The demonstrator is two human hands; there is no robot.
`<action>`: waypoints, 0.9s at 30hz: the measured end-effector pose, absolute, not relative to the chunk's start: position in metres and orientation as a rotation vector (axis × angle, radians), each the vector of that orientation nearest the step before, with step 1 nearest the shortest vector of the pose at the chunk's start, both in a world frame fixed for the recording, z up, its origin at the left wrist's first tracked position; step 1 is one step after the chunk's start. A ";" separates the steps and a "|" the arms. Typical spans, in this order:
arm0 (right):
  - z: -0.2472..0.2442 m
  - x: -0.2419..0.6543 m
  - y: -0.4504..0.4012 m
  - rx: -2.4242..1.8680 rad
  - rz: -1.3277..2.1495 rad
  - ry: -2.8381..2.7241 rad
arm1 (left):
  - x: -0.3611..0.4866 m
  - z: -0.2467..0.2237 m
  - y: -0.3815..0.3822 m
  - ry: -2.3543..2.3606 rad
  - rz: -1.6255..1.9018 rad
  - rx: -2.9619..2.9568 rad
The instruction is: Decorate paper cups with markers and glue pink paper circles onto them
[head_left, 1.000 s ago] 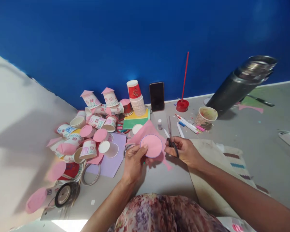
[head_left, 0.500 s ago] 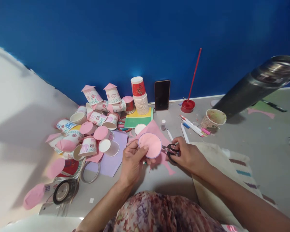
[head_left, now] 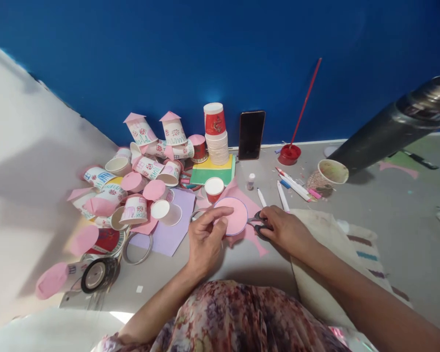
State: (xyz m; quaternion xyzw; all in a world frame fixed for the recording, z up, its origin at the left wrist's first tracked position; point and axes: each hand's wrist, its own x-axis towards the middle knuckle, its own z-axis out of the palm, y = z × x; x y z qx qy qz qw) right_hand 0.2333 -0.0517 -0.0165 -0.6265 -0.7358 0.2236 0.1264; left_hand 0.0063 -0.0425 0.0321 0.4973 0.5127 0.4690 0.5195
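Pink disc [head_left: 236, 218]: just right of the purple sheet [head_left: 169, 237], our left hand [head_left: 204, 239] pinching its left side.
Scissors [head_left: 253, 221]: farther right of that sheet, our right hand [head_left: 286, 227] curled round the handles, blades pointing left, pretty much at the disc's rim.

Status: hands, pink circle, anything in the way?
Left hand at left edge of pink circle, grip unclear. Right hand holding scissors at circle's right edge. Pink scrap nearby; nothing visible between scissors and circle.

Scissors [head_left: 255, 221] sit right of the paper disc [head_left: 236, 217], the phone [head_left: 252, 135] behind both.
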 end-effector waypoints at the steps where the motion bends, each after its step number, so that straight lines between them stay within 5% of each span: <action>1: -0.017 0.235 -0.050 -1.812 0.677 -2.138 | 0.005 0.029 -0.043 1.196 1.125 1.186; 7: -0.014 0.241 -0.049 -1.775 0.736 -2.186 | 0.000 0.020 -0.044 0.856 0.973 1.232; 19: -0.017 0.237 -0.053 -1.664 0.567 -2.397 | 0.007 0.026 -0.036 1.102 1.019 1.187; 27: -0.001 0.226 -0.058 -1.561 0.932 -1.878 | 0.009 0.029 -0.034 1.167 0.947 1.125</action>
